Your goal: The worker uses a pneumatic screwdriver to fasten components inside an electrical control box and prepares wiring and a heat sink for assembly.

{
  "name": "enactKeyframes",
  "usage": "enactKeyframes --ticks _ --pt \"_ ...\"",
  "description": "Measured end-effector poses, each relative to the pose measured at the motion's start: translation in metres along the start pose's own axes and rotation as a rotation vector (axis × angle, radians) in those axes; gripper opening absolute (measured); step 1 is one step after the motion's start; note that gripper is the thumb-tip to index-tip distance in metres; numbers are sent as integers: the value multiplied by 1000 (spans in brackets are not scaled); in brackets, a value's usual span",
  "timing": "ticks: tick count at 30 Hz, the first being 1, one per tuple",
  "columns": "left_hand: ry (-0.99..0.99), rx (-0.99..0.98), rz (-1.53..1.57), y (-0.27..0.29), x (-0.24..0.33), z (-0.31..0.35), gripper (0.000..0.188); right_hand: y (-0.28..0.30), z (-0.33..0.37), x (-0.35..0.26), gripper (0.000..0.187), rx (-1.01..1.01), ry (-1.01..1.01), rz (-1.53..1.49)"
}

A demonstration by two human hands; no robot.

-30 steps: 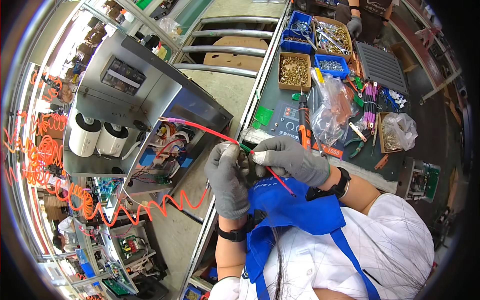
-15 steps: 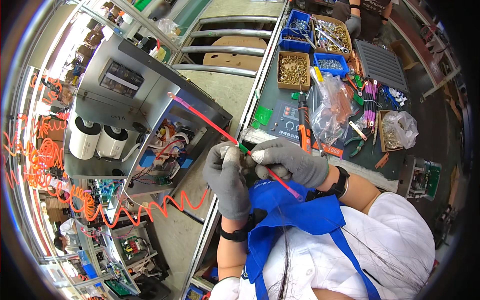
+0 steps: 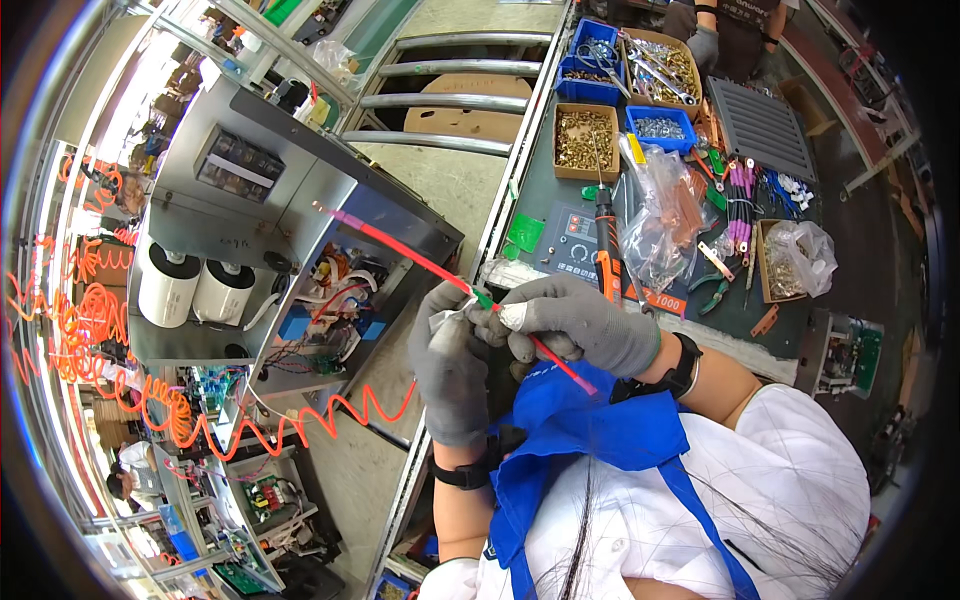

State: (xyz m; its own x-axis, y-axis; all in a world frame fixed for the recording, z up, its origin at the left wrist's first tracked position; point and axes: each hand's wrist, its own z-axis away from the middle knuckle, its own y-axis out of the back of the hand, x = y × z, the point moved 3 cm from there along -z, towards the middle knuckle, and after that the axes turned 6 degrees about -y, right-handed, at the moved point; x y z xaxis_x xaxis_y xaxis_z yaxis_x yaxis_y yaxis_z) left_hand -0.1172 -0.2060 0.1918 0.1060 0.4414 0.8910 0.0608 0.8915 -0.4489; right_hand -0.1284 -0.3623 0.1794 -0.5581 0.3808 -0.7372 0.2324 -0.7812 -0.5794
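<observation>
A red cable (image 3: 420,249) with pink-sleeved ends runs slantwise between my hands, its far end reaching over the open metal cabinet (image 3: 300,150). A metal lug shows at that far end. Green tape (image 3: 484,299) is wrapped about the cable's middle. Grey-gloved, my left hand (image 3: 450,350) pinches at the taped spot, with a small whitish scrap by its fingertips. My right hand (image 3: 575,320), gloved too, grips the cable just right of the tape. The cable's near end sticks out below the right fingers, above my blue apron.
On the bench to the right lie an orange-black power screwdriver (image 3: 608,245), plastic bags (image 3: 660,215), pliers (image 3: 713,296) and bundled black-pink cables (image 3: 740,205). Boxes of brass fasteners (image 3: 587,140) and blue bins (image 3: 662,128) stand farther back. A coiled orange hose (image 3: 300,420) hangs left. Another person's gloved hand (image 3: 704,48) shows beyond.
My left hand has shifted slightly at the tape, and a whitish scrap now shows by its fingers. The cable's far end has dipped and moved a little left.
</observation>
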Motion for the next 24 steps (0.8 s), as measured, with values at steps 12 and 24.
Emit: enactKeyframes --ticks 12,24 --pt "16 -3 -336 1 11 2 30 -2 0 -5 25 105 98 119" --pt "-17 -38 -290 6 7 -7 9 4 1 -4 23 50 137 252"
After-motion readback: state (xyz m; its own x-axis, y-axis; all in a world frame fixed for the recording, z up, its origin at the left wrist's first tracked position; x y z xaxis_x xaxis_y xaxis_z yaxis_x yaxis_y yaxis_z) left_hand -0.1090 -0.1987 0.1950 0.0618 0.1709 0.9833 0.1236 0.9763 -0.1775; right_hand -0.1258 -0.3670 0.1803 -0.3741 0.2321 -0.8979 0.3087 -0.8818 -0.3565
